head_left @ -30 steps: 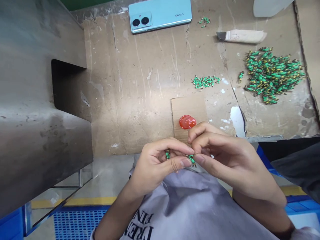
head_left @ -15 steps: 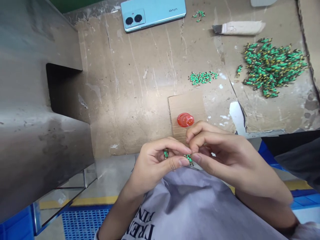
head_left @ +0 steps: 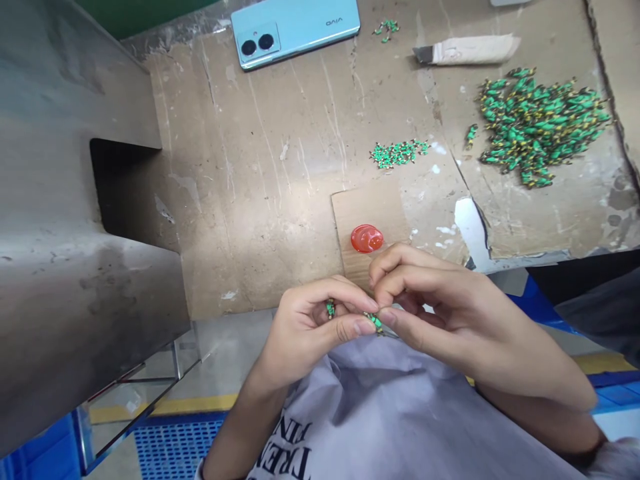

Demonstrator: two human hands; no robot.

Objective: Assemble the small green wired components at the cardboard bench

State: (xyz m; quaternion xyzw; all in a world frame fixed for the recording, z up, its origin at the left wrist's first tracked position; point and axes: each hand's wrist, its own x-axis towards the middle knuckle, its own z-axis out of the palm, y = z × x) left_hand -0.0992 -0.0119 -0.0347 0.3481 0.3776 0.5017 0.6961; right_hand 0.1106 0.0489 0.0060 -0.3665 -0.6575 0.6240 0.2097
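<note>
Near my body, my left hand [head_left: 325,320] pinches a small green figure [head_left: 374,323] with dark and yellow ends between thumb and forefinger. A second green piece [head_left: 331,308] shows inside the curl of that hand. My right hand [head_left: 425,300] meets the left at the fingertips, its thumb and forefinger pressed together at the figure's upper end. Whatever those right fingers grip is too small or covered to make out. Just beyond the hands, a glossy red oval dish [head_left: 367,239] sits on a cardboard piece [head_left: 370,203].
A large heap of green figures [head_left: 545,127] lies at the right. Smaller green parts form a cluster [head_left: 399,154] mid-table and a little group [head_left: 386,30] farther back. A blue phone [head_left: 300,33], a wrapped blade [head_left: 465,51] and a metal housing [head_left: 135,280] are also there.
The view has shifted slightly, so the table things appear a little farther left. Both hands keep their pinch, and the green figure between them has turned slightly.
</note>
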